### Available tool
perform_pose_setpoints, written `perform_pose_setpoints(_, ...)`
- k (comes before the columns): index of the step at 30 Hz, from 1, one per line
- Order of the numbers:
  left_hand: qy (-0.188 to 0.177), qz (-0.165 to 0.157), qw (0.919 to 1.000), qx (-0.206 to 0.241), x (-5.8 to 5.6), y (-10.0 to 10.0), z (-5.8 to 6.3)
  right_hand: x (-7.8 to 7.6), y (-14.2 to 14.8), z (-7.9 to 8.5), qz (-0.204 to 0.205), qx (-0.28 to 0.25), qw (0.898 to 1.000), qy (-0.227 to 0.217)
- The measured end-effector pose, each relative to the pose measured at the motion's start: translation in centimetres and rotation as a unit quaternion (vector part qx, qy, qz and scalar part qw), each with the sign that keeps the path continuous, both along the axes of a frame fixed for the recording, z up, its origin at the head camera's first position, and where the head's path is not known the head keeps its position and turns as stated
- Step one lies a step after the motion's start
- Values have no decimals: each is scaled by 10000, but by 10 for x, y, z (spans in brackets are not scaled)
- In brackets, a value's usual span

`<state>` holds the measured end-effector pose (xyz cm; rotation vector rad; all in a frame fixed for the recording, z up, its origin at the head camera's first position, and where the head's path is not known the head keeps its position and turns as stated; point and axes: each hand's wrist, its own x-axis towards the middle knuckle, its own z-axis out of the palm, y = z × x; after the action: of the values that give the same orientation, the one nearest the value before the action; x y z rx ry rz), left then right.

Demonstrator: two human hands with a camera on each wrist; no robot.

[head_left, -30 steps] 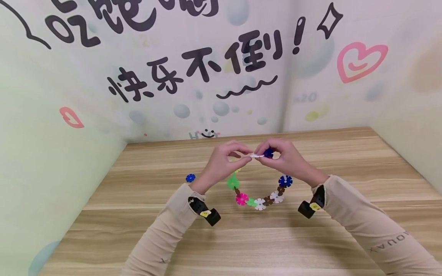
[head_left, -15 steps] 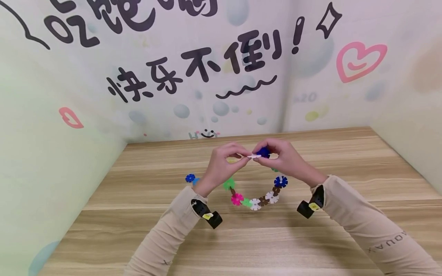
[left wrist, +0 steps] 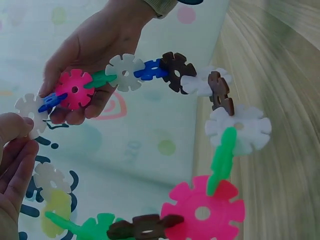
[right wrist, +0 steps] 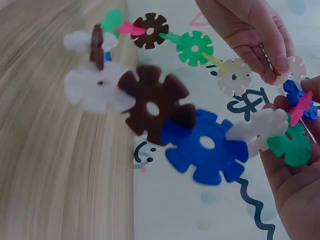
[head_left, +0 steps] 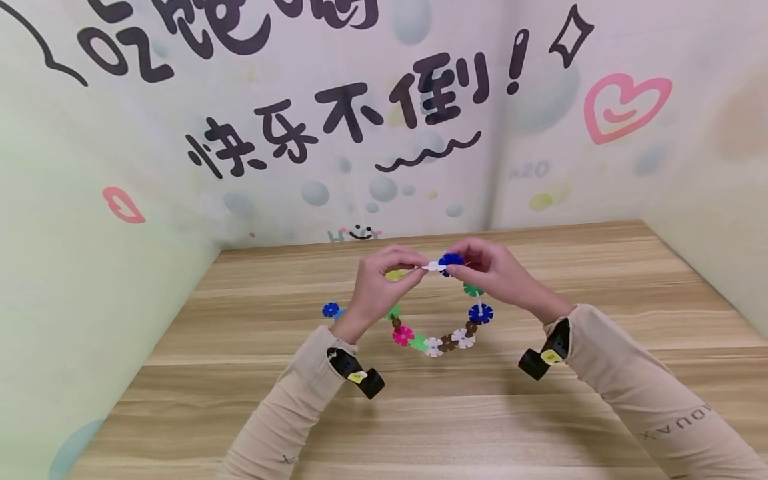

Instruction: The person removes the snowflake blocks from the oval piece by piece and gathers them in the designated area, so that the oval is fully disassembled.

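Disc chain (head_left: 447,343), partly hidden behind hands, left grip (head_left: 383,283) pinching white disc (head_left: 433,266), right grip (head_left: 495,273) blue (head_left: 450,263)

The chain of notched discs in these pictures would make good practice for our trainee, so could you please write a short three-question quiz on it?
1. What colour is the disc that the left hand pinches?
A) white
B) yellow
C) brown

2. True or false, of the right hand: it holds no part of the chain.

3. Fill in the blank: in the right wrist view, the foreground blue disc joins a white disc on one side and a ____ one on the other.

Key: 1. A; 2. False; 3. brown
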<state>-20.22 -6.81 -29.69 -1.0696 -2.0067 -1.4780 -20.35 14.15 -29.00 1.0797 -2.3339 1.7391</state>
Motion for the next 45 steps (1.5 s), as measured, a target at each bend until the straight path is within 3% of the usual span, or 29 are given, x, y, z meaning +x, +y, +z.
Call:
perform_pose_setpoints(8, 14, -142, 9996, -227, 3, 0, 1, 0, 4, 3, 210, -221, 9956, -886)
perform_pose_setpoints(18, 82, -307, 9984, -460, 4, 7, 5, 1, 2, 4, 173, -217, 9952, -936)
perform_pose_setpoints(24, 149, -357, 9976, -571, 3, 1, 1, -1, 2, 2, 173, 11, 9955, -928)
perform_pose_setpoints(26, 106, -128, 9987, -485, 1, -8, 0, -3, 8, 4, -9, 89, 9946, -1032)
perform_pose_setpoints(28, -99, 299, 9988, -364, 3, -21, 5, -5, 19, 6, -149, 131, 9935, -1125)
perform_pose_setpoints(31, -544, 992, 9933, -240, 7, -47, 13, -8, 36, 8, -313, 145, 9923, -1186)
perform_pose_setpoints(33, -792, 1234, 9888, -263, 10, -60, 17, -8, 42, 8, -207, 130, 9942, -1049)
perform_pose_setpoints(41, -1280, 1315, 9808, -666, 10, -81, 6, -2, 44, 7, -34, -16, 9958, -918)
perform_pose_setpoints(45, -1515, 1454, 9732, -938, -2, -98, -13, -1, 47, 5, -56, -18, 9957, -924)
